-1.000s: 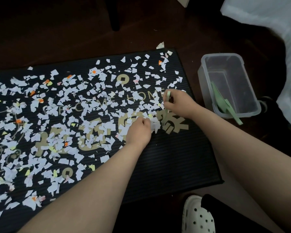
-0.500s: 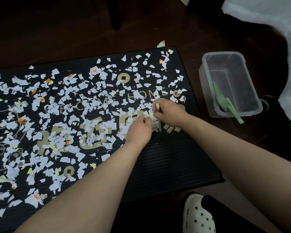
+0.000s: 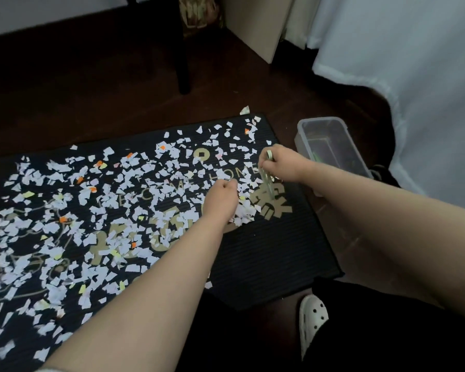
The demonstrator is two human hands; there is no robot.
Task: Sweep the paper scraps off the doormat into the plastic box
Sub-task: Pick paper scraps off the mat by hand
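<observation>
A black ribbed doormat (image 3: 266, 259) with gold lettering lies on a dark wooden floor (image 3: 91, 89), and small torn paper scraps (image 3: 65, 237), mostly white with a few orange and yellow ones, cover most of it apart from a bare strip along its right and near edges. The left hand (image 3: 220, 200) rests knuckles up on a thicker heap of scraps (image 3: 243, 217) near the gold characters; its fingers are curled under, and I cannot tell whether they grasp any paper. The right hand (image 3: 282, 163) grips a pale green flat plastic tool (image 3: 269, 183), whose blade points down onto the mat just beside that heap. A clear rectangular plastic box (image 3: 320, 120) stands on the floor just off the mat's right edge, behind the right wrist, with something green inside. A white perforated clog (image 3: 313, 315) shows at the near edge.
</observation>
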